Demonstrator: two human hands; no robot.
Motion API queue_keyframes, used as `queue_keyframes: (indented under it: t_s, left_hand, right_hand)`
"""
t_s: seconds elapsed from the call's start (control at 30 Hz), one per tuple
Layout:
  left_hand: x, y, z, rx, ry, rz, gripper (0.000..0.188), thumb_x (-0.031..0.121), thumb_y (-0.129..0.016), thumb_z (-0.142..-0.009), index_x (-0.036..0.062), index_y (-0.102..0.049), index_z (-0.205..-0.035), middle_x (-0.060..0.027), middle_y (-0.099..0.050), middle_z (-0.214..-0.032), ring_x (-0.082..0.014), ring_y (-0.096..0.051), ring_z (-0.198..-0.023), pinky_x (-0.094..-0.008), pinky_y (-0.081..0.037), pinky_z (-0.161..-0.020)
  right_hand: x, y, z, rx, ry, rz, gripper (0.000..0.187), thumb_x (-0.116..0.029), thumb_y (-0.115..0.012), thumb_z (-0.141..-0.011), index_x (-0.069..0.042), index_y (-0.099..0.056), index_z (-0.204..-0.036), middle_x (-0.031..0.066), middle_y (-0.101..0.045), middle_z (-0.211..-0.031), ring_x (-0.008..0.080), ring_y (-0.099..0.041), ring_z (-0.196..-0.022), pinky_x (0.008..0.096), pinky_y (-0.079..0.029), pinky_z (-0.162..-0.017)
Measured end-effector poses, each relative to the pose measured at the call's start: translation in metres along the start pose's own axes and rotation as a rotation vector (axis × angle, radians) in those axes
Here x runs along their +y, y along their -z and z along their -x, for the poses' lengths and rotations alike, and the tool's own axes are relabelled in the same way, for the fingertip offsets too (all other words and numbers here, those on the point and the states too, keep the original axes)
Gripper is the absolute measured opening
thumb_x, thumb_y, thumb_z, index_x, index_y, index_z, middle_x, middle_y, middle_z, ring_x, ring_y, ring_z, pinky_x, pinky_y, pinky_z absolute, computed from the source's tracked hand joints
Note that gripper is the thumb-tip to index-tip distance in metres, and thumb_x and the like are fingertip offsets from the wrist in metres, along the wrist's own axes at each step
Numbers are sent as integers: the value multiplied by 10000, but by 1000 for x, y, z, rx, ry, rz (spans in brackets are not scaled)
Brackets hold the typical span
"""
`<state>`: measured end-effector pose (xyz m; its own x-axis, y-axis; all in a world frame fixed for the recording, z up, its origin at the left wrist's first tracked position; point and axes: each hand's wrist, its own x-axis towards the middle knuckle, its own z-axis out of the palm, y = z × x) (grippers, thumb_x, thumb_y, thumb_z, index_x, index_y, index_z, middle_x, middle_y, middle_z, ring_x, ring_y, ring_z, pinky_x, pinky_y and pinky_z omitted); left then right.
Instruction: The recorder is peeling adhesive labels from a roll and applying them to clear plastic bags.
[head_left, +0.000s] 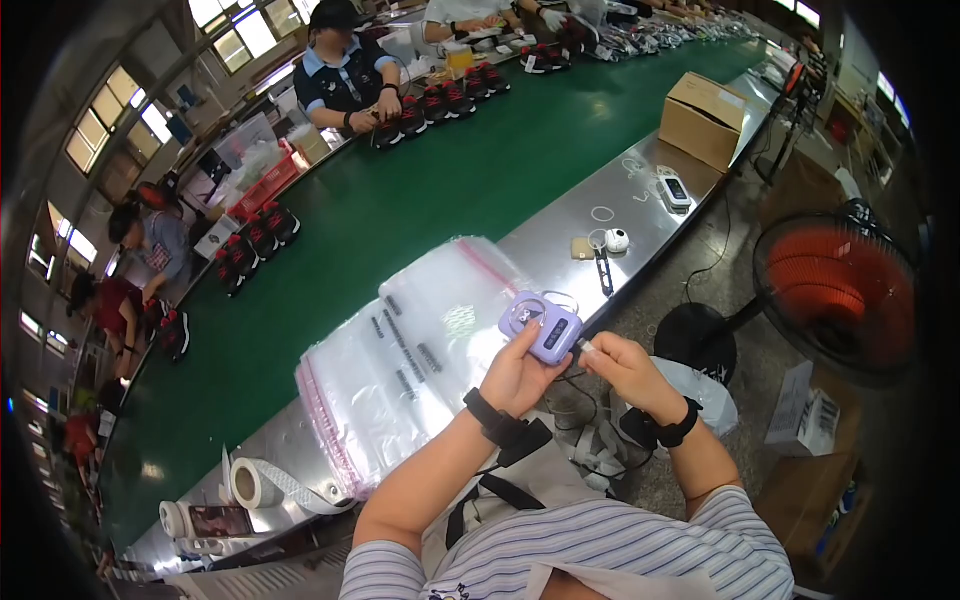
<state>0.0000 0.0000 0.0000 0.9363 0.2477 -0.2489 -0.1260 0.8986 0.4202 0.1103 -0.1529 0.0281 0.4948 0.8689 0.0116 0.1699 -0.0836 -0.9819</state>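
Observation:
My left hand [518, 375] grips a purple power bank [560, 345] with a dark oval panel, the thumb lying across its face. A pale loop of strap or cord shows at its top. My right hand [628, 372] is closed at the right edge of the power bank, pinching a small cable plug [584, 345]; whether it sits in the port I cannot tell. Under and left of my hands, clear plastic bags [400, 350] with pink edges lie in overlapping stacks on the metal ledge. Both my wrists wear black bands.
A green conveyor belt [400, 220] runs beyond the ledge, with black-and-red shoes [262, 235] along its far side and co-workers [345, 80] there. A label roll [255, 485], phone [220, 521], keys [604, 270], white device [676, 190] and cardboard box [703, 120] sit on the ledge. A fan [838, 292] stands right.

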Motion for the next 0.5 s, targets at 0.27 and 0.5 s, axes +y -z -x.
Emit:
queue_keyframes:
  t_s: [0.27, 0.5]
  left_hand:
    - [0, -4, 10, 18, -43, -93, 344, 239, -437, -937, 19, -402, -1199, -140, -531, -1132, -234, -556, -1023, -349, -493, -854]
    - [-4, -10, 8, -15, -109, -211, 336, 228, -433, -940, -24, -412, -1162, -150, -527, -1114, -221, -558, -1010, -360, -482, -878]
  right_hand:
    - [3, -3, -2, -132, -121, -114, 201, -161, -534, -866, -4, -602, -760, 7, -581, -689, 49, -492, -616, 196, -381, -547]
    - [8, -5, -3, -91, -140, -115, 213, -165, -538, -863, -2, -604, -744, 8, -583, -671, 49, -489, -603, 187, -387, -556]
